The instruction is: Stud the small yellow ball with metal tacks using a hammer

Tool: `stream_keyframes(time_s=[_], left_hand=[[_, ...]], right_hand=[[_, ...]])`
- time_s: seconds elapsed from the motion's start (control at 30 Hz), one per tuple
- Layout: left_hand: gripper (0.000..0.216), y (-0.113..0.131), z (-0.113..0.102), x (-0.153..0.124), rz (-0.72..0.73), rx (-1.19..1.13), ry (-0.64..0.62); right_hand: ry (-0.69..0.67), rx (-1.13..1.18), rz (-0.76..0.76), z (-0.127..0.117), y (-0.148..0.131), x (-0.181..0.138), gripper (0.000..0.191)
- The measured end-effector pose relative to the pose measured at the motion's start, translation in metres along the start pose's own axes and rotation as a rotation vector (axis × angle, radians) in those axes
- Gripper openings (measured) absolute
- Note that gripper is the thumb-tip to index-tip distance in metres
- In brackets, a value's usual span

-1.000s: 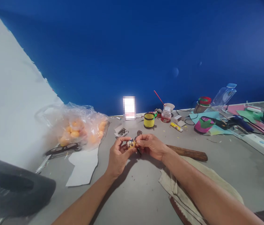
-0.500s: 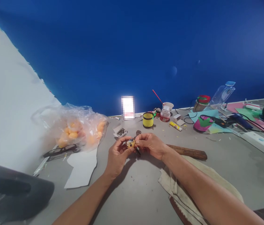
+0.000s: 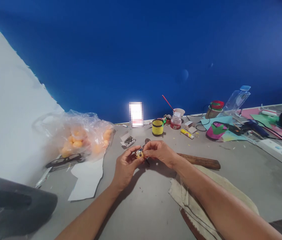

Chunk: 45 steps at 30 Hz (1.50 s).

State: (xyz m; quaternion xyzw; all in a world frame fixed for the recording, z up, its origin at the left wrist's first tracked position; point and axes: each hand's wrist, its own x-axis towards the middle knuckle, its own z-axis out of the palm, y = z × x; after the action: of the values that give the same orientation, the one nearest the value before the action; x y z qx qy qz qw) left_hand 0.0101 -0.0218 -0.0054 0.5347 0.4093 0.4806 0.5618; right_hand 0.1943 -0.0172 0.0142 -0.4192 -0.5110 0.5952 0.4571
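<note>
My left hand holds a small yellow-orange ball between thumb and fingers. The ball carries shiny metal bits and dark spots. At its right side, the thumb and index finger of my right hand are pinched together; whatever is between them is too small to make out. Behind and under my right hand lies a hammer, its wooden handle sticking out to the right and its dark head partly hidden. Just beyond my left fingers sits an open small box of small metal pieces.
A plastic bag of orange balls, glasses and white paper are at left. A yellow container, a glue stick and a paper cup stand or lie behind. Cloth lies under my right forearm; a power strip is at right.
Both hands keep nearly the same place at the ball, with slight finger movement and a slight turn of the ball. A tiny pale speck now shows on the table below my right hand.
</note>
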Motion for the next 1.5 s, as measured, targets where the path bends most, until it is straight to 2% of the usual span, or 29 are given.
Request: stream_keyframes(time_s=[0.2, 0.33, 0.43, 0.63, 0.93, 1.07, 1.17, 1.3, 1.5], left_hand=[[0.054, 0.006, 0.002, -0.003, -0.02, 0.035, -0.055], [0.051, 0.005, 0.003, -0.004, -0.021, 0.023, -0.083], [0.052, 0.004, 0.003, -0.003, -0.033, 0.014, -0.111], [0.052, 0.006, 0.004, -0.004, -0.042, -0.021, -0.138], [0.049, 0.001, 0.001, -0.004, 0.021, 0.022, -0.081], [0.05, 0.0, 0.003, -0.003, 0.011, 0.001, -0.067], [0.054, 0.002, 0.004, -0.003, -0.038, -0.052, -0.066], [0.056, 0.006, 0.004, -0.003, -0.095, -0.111, -0.108], [0.05, 0.008, 0.004, -0.003, -0.066, -0.117, -0.16]], right_hand=[[-0.031, -0.148, -0.208, -0.007, 0.001, 0.002, 0.012], [0.02, -0.268, -0.244, -0.009, -0.001, 0.001, 0.009], [0.029, -0.312, -0.23, -0.009, -0.003, -0.001, 0.009], [-0.104, -0.221, -0.164, -0.008, -0.007, -0.006, 0.019], [0.053, -0.266, -0.123, 0.001, 0.002, -0.002, 0.017], [0.059, -0.203, -0.023, 0.004, 0.002, -0.001, 0.016], [0.037, -0.14, -0.009, 0.001, -0.001, -0.002, 0.016], [0.023, -0.257, -0.177, -0.003, -0.004, -0.003, 0.011], [0.008, -0.441, -0.347, -0.002, -0.003, -0.005, 0.012]])
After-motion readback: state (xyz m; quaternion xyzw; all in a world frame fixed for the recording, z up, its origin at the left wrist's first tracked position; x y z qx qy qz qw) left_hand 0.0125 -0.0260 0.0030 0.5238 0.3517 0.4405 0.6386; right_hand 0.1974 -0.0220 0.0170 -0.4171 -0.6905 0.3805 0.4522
